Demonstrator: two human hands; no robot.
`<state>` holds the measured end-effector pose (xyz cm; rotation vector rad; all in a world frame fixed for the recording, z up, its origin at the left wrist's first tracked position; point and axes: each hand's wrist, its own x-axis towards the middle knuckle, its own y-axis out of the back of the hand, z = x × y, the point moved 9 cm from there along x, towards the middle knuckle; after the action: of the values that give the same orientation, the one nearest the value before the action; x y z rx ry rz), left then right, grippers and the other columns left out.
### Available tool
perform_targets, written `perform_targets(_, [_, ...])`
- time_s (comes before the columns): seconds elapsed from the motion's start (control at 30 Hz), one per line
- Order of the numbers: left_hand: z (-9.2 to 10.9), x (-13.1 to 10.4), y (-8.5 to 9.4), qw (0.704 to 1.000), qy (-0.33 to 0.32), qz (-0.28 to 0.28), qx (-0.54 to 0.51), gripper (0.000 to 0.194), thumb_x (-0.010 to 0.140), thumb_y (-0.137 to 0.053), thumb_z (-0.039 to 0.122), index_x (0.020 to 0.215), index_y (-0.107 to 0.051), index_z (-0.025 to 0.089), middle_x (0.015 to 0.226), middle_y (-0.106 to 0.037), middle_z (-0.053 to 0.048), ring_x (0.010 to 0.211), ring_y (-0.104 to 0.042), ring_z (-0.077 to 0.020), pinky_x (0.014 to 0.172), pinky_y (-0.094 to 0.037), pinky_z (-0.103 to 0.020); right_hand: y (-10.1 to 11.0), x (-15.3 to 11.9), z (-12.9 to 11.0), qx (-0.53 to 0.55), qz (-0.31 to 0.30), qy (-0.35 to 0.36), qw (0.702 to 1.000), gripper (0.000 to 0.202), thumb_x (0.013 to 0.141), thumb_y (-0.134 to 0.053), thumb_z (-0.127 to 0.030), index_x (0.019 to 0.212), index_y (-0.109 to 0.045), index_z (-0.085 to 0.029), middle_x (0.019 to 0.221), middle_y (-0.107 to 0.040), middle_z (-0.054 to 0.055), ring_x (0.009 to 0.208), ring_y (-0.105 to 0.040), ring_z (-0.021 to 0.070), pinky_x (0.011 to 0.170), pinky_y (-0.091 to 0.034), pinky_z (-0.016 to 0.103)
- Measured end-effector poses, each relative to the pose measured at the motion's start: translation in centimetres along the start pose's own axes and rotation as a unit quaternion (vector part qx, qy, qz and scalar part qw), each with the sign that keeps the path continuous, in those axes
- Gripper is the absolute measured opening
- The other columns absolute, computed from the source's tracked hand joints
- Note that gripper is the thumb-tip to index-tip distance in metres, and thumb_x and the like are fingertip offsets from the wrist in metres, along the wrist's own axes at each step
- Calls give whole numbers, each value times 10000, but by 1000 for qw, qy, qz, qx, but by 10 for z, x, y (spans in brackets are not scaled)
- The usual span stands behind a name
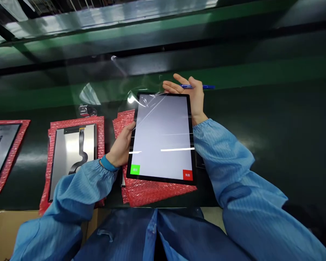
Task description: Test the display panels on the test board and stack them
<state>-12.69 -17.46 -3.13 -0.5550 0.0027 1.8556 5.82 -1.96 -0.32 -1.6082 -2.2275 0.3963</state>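
Observation:
A tablet [163,134] with a lit, nearly white screen is held up in front of me. Its bottom corners show a green square and a red square. My left hand [121,145] grips the tablet's left edge, the thumb on its front. My right hand [190,92] is at the top right corner, a blue pen [210,87] held in the crook of the thumb and the other fingers extended along the top edge. Whether those fingers touch the tablet I cannot tell. A clear film [116,69] spreads up and left from the tablet's top.
Red bubble wrap [157,194] lies under the tablet. To the left, a display panel [67,145] with a dark ribbon cable rests on bubble wrap, and another panel [5,148] lies farther left. A small metallic object [87,110] sits behind on the dark green bench [274,137].

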Motion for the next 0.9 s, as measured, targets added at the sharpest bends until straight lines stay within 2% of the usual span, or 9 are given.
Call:
perform_targets(0.1, [-6, 8, -12, 997, 60, -51, -6, 260, 818, -654, 410, 973, -718, 211, 1055, -727, -36, 1221, -603, -280, 953, -552, -409, 8, 6, 3, -1, -5, -7, 1000, 590, 713, -582, -641, 1154, -473, -264, 1159, -714, 11, 1237, -586, 204, 1110, -421, 403])
perform_targets(0.17, [-3, 9, -18, 996, 68, -63, -9, 283, 835, -622, 407, 1016, -711, 208, 1068, -719, -37, 1246, -587, -275, 970, -543, -406, 10, 9, 2, -1, -7, -13, 1000, 645, 686, -601, -633, 1184, -448, -253, 1164, -716, -1, 1232, -580, 189, 1109, -413, 385])
perform_targets(0.27, [9, 2, -16, 999, 16, -33, 5, 300, 838, -638, 367, 1088, -697, 212, 1093, -710, -19, 1290, -555, -266, 992, -527, -379, 7, 7, -5, 1, 3, -18, 1000, 766, 591, -621, -646, 1207, -416, -240, 1137, -724, -7, 1222, -582, 189, 1108, -411, 360])
perform_targets(0.37, [10, -10, -11, 1000, -6, 5, 10, 303, 857, -615, 353, 1111, -691, 207, 1090, -710, -6, 1303, -544, -276, 985, -527, -370, -3, 1, -15, -3, 6, -8, 1000, 705, 635, -574, -632, 1199, -417, -238, 1129, -724, -8, 1209, -597, 183, 1103, -429, 347])
perform_targets(0.43, [0, -16, -10, 999, 32, 12, 1, 318, 878, -557, 375, 1097, -695, 190, 1073, -716, -16, 1287, -558, -285, 970, -539, -376, -8, 0, -16, -18, 3, -12, 1000, 620, 697, -508, -600, 1197, -415, -246, 1162, -712, -8, 1217, -596, 165, 1101, -437, 329])
perform_targets(0.53, [-20, -21, -10, 994, 111, 2, -18, 373, 898, -491, 424, 1074, -704, 174, 1059, -725, -39, 1270, -570, -295, 962, -549, -387, -8, 1, -5, -18, 4, -45, 999, 777, 545, -550, -656, 1191, -393, -254, 1158, -707, -6, 1220, -588, 175, 1069, -460, 313])
perform_targets(0.6, [-27, -22, -7, 990, 138, 3, -24, 383, 904, -478, 445, 1042, -715, 177, 1055, -728, -44, 1270, -571, -297, 964, -551, -385, -9, 2, 2, -5, -4, -58, 998, 848, 494, -574, -676, 1196, -377, -243, 1163, -701, 1, 1223, -579, 178, 1069, -454, 311])
perform_targets(0.73, [-28, -21, -2, 992, 124, 0, -20, 358, 886, -515, 460, 1000, -724, 193, 1068, -729, -39, 1276, -565, -311, 963, -554, -391, -14, -1, 4, 4, -33, -49, 998, 754, 587, -561, -668, 1182, -373, -244, 1201, -686, -3, 1240, -559, 151, 1090, -431, 299])
perform_targets(0.9, [-26, -20, 0, 996, 89, -5, -2, 398, 891, -488, 456, 1068, -710, 176, 1131, -714, -27, 1307, -532, -341, 977, -540, -420, -19, 0, -4, 75, -69, -21, 995, 730, 552, -725, -637, 1113, -447, -261, 1015, -727, -53, 1180, -580, 175, 1127, -426, 336])
